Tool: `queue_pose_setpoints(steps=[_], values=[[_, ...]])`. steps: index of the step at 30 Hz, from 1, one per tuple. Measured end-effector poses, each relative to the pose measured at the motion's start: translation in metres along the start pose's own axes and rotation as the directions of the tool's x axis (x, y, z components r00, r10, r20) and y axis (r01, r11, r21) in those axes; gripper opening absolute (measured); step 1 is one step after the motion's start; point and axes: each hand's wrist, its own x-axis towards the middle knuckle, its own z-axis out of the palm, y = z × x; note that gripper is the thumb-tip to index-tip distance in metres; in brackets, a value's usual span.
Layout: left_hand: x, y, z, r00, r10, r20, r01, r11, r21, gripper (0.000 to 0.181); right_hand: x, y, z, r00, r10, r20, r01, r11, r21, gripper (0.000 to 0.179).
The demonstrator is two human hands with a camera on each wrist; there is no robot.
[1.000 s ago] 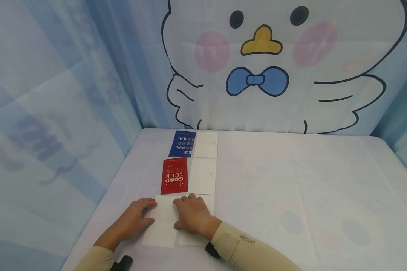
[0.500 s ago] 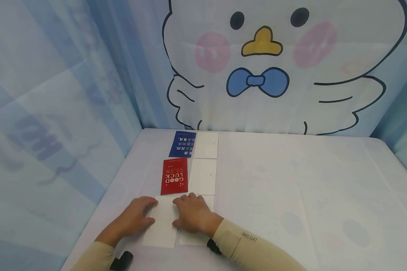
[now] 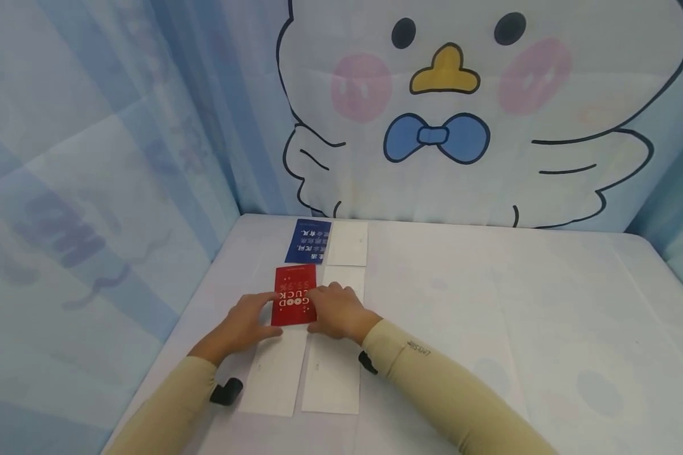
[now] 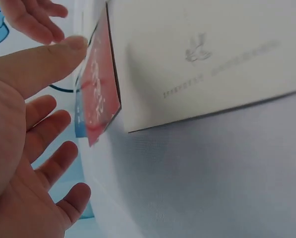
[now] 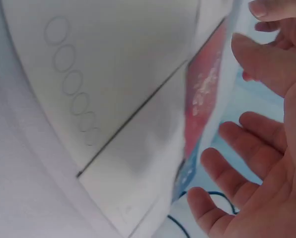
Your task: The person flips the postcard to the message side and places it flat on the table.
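A red postcard printed "GOOD LUCK" [image 3: 294, 303] lies flat on the table between my two hands. My left hand [image 3: 241, 325] hovers at its left edge, thumb and fingers spread apart. On the other side, my right hand [image 3: 341, 311] is over the right edge and partly hides a white postcard [image 3: 347, 276]. Both wrist views show relaxed, parted fingers with nothing pinched. Nearer the body lie a white postcard at left [image 3: 273, 379] and another at right [image 3: 331, 379], faintly printed.
At the far end, a blue postcard with white writing [image 3: 307, 241] lies beside a white postcard [image 3: 347, 243]. The postcards form two columns on the white tablecloth [image 3: 489, 328]. Printed curtains [image 3: 119, 189] stand at the back and sides.
Both hands have moved forward, from the near-left white postcard to the sides of the red postcard. The near white postcards are now uncovered and stay in place.
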Motion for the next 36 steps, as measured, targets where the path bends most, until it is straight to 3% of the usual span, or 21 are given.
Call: queue_pose_setpoints(steps=[6, 10, 15, 24, 36], values=[[0.021, -0.002, 0.006, 0.998, -0.008, 0.067, 0.005, 0.999, 0.042, 0.08, 0.01, 0.004, 0.013, 0.999, -0.001, 0.043, -0.002, 0.998, 0.069, 0.063], [0.028, -0.004, 0.009, 0.998, -0.024, 0.059, 0.021, 0.998, 0.06, 0.073, 0.014, 0.004, 0.021, 0.999, -0.003, 0.041, 0.0, 0.998, 0.065, 0.063], [0.031, -0.003, 0.007, 0.999, -0.022, 0.035, 0.02, 0.998, 0.065, 0.065, 0.015, 0.005, 0.022, 1.0, -0.011, 0.022, 0.01, 0.999, 0.04, 0.059], [0.032, -0.001, 0.006, 0.999, -0.022, 0.034, 0.02, 0.998, 0.052, 0.07, 0.02, 0.005, 0.021, 0.999, -0.033, -0.005, 0.033, 0.999, -0.001, 0.044], [0.037, -0.001, 0.007, 0.999, -0.019, 0.034, 0.016, 0.996, 0.09, 0.063, 0.024, 0.004, 0.022, 0.999, -0.04, -0.013, 0.039, 0.999, -0.035, 0.028]])
